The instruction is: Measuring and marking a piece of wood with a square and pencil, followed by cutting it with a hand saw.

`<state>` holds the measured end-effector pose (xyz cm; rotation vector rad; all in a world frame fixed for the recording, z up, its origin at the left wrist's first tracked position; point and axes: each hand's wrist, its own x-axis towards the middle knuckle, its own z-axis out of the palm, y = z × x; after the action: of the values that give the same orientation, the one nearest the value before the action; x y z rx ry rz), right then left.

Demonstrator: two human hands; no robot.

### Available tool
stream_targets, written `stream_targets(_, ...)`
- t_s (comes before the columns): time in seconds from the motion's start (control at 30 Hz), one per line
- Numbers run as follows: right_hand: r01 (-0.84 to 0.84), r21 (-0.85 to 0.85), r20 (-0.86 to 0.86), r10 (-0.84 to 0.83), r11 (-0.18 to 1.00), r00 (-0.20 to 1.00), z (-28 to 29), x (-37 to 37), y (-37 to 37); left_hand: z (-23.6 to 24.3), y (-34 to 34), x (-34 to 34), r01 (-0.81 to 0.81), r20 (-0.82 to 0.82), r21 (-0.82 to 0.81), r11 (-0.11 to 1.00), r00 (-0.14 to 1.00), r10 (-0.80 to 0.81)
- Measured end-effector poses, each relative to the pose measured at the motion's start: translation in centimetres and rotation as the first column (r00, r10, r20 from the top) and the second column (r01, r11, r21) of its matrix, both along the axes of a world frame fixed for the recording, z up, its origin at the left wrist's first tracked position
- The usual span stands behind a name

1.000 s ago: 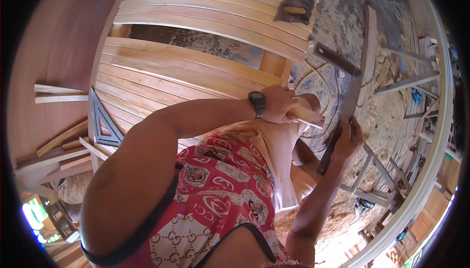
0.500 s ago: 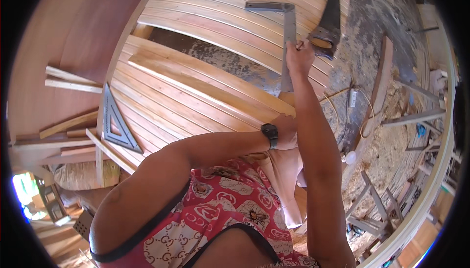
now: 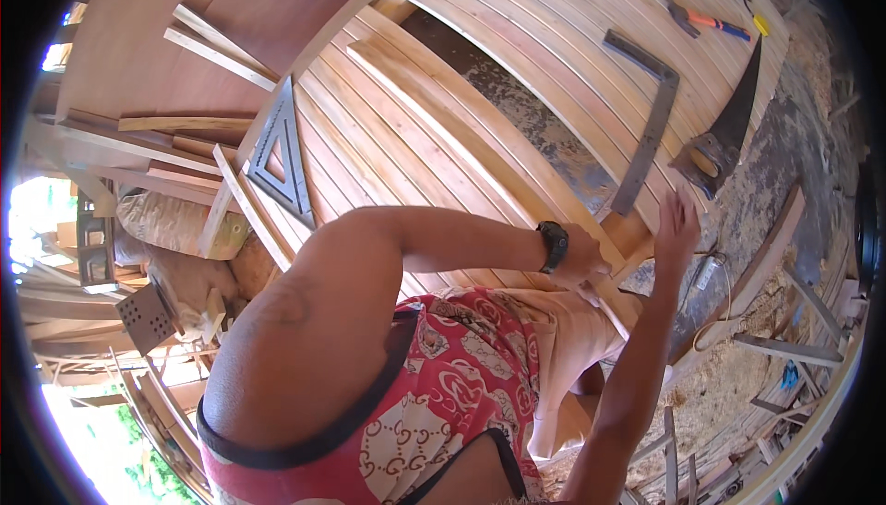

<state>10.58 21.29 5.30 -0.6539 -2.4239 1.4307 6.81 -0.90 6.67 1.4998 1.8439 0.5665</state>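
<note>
My left hand (image 3: 581,258), with a black watch on the wrist, has its fingers curled over the near end of a loose wooden board (image 3: 443,126), which lies across a panel of parallel slats (image 3: 554,20). Part of this grip is hidden. My right hand (image 3: 678,223) is raised off the wood to the right, fingers stretched out and apart, with nothing visible in them. Just beyond it are a hand saw (image 3: 713,156) with a wooden handle and a metal framing square (image 3: 653,136), both lying on the slats.
A grey triangular square (image 3: 288,159) rests at the panel's left edge. A hammer (image 3: 703,21) with an orange handle lies at the far right. Wood offcuts (image 3: 217,51) lie on a brown sheet at left. A cable (image 3: 726,297) and sawdust (image 3: 706,394) cover the ground at right.
My right hand has let go of the framing square and drawn back toward me. The view has turned, bringing the hammer into sight. My left hand stays at the board's end.
</note>
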Motion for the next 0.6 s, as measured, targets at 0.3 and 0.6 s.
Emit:
stream_targets(0.3, 0.046, -0.1, 0.263, -0.018, 0.994, 0.965, 0.4, 11.7, -1.0, -1.4, -0.6, -3.4, 0.039, -0.096, 0.023, 0.999, 0.995, -0.037)
stream_targets(0.6, -0.023, 0.286, 0.31, -0.07, 0.958, 0.948, -0.4, 8.2, -6.1, -2.7, -1.8, -7.1, 0.019, -0.25, -0.031, 0.999, 0.968, -0.026)
